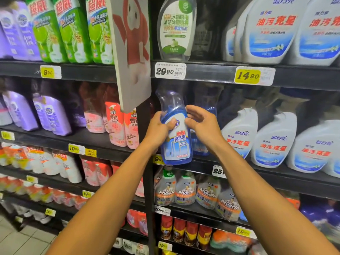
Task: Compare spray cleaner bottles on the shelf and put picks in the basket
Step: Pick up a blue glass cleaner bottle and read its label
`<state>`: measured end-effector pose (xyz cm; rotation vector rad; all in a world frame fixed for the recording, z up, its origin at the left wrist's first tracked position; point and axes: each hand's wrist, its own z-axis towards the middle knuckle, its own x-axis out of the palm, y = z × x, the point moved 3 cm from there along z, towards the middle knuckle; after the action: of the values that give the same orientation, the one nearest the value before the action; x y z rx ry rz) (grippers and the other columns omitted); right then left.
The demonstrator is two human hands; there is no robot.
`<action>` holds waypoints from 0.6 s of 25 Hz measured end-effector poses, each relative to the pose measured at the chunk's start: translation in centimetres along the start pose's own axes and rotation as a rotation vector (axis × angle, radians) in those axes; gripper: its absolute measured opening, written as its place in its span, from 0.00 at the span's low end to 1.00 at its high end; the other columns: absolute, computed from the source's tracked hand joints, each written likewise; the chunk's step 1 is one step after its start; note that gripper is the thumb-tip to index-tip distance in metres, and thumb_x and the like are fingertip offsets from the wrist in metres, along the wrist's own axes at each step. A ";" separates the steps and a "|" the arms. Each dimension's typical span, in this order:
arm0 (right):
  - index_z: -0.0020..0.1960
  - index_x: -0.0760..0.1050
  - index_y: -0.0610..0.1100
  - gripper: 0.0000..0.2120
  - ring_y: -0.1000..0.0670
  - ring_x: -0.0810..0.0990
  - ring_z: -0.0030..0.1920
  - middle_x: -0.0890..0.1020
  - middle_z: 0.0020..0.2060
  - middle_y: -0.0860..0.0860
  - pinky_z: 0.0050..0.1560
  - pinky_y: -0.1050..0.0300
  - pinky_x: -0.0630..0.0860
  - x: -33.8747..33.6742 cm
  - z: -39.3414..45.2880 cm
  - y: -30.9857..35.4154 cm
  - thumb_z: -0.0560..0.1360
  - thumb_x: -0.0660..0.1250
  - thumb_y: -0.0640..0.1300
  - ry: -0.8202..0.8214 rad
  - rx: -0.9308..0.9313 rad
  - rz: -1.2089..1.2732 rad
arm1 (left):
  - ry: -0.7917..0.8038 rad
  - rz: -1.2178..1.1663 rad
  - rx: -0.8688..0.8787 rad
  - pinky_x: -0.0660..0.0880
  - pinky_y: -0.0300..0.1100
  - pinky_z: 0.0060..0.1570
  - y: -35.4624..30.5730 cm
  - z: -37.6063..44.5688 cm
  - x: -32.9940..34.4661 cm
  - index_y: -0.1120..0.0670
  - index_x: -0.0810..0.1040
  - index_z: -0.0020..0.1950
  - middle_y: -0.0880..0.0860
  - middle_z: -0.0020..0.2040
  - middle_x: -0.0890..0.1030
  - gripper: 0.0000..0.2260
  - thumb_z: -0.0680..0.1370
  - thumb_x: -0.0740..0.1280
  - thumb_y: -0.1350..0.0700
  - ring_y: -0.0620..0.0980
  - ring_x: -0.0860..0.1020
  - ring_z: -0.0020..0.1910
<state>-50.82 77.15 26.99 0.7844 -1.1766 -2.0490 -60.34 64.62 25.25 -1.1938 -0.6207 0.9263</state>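
Blue plastic sits at the centre of the frame: the bottle [175, 133] that we hold stands nearly upright in front of the shelf [257, 173], its long axis running top to bottom with only a slight lean, neck up and base down. Our left hand [159, 130] is the nearer one and does the carrying; it wraps the bottle's left side, thumb pressed across the white label. Our right hand [201, 126] comes in from the right of the frame, fingers spread and loosely curved, fingertips at or just beside the bottle's right shoulder; whether they bear any weight we cannot tell. So the bottle lies between the two hands, held from the left, approached from the right.

It is a translucent blue bottle with a curved clear neck at the top and no spray head that we can make out. Its label is white above and pale blue below, with red and blue Chinese lettering. A second blue bottle [199, 144] stands just behind it on the shelf, partly hidden by our right hand.

No basket shows anywhere in view, so we judge the comparing is under way and the placing not yet done.
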 end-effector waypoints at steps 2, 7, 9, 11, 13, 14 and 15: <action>0.66 0.75 0.41 0.17 0.50 0.80 0.61 0.81 0.62 0.47 0.61 0.54 0.78 -0.2 -1.2 -0.5 0.78 0.67 0.34 -0.002 -0.013 0.059 | 0.011 -0.051 -0.021 0.77 0.38 0.30 0.0 -1.4 -0.3 0.55 0.73 0.55 0.50 0.47 0.81 0.08 0.78 0.68 0.59 0.43 0.82 0.36; 0.57 0.79 0.49 0.11 0.53 0.83 0.56 0.86 0.53 0.51 0.49 0.59 0.81 -0.3 -7.6 -3.9 0.76 0.68 0.50 -0.016 0.096 0.291 | 0.004 -0.377 -0.191 0.78 0.41 0.33 2.9 -6.0 -0.2 0.57 0.77 0.48 0.53 0.38 0.83 0.02 0.77 0.68 0.61 0.49 0.82 0.34; 0.61 0.78 0.49 0.19 0.50 0.82 0.59 0.85 0.55 0.52 0.51 0.56 0.81 0.7 -10.8 -6.1 0.75 0.64 0.58 0.062 0.262 0.349 | -0.020 -0.509 -0.265 0.80 0.41 0.33 4.0 -7.3 0.0 0.57 0.78 0.47 0.54 0.37 0.83 0.02 0.76 0.69 0.61 0.49 0.82 0.33; 0.65 0.77 0.49 0.26 0.45 0.82 0.60 0.84 0.58 0.48 0.58 0.45 0.79 1.7 -13.2 -7.8 0.74 0.62 0.64 0.132 0.418 0.446 | 0.002 -0.553 -0.288 0.81 0.41 0.35 4.7 -7.9 0.4 0.57 0.78 0.48 0.54 0.37 0.84 0.02 0.76 0.69 0.61 0.50 0.83 0.34; 0.66 0.75 0.49 0.30 0.43 0.82 0.60 0.83 0.59 0.46 0.60 0.41 0.78 2.5 -14.7 -8.6 0.72 0.64 0.67 0.185 0.488 0.523 | 0.049 -0.536 -0.272 0.81 0.41 0.34 5.1 -8.4 0.8 0.57 0.79 0.50 0.53 0.38 0.84 0.05 0.75 0.70 0.61 0.50 0.83 0.35; 0.65 0.76 0.51 0.29 0.43 0.83 0.59 0.84 0.59 0.46 0.58 0.41 0.79 2.7 -15.2 -8.7 0.71 0.66 0.67 0.182 0.489 0.546 | 0.066 -0.516 -0.264 0.80 0.41 0.34 5.3 -8.6 0.9 0.58 0.78 0.52 0.53 0.38 0.84 0.06 0.75 0.70 0.62 0.49 0.84 0.36; 0.62 0.78 0.53 0.25 0.44 0.83 0.58 0.84 0.58 0.47 0.56 0.43 0.81 2.9 -15.4 -8.8 0.71 0.67 0.65 0.165 0.474 0.559 | 0.077 -0.493 -0.259 0.80 0.41 0.34 5.5 -8.7 1.1 0.59 0.78 0.54 0.53 0.39 0.84 0.09 0.75 0.71 0.62 0.49 0.84 0.36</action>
<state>-43.07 70.62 12.16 0.7141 -1.5944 -1.2461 -54.14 61.69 17.45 -1.2194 -0.9407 0.3899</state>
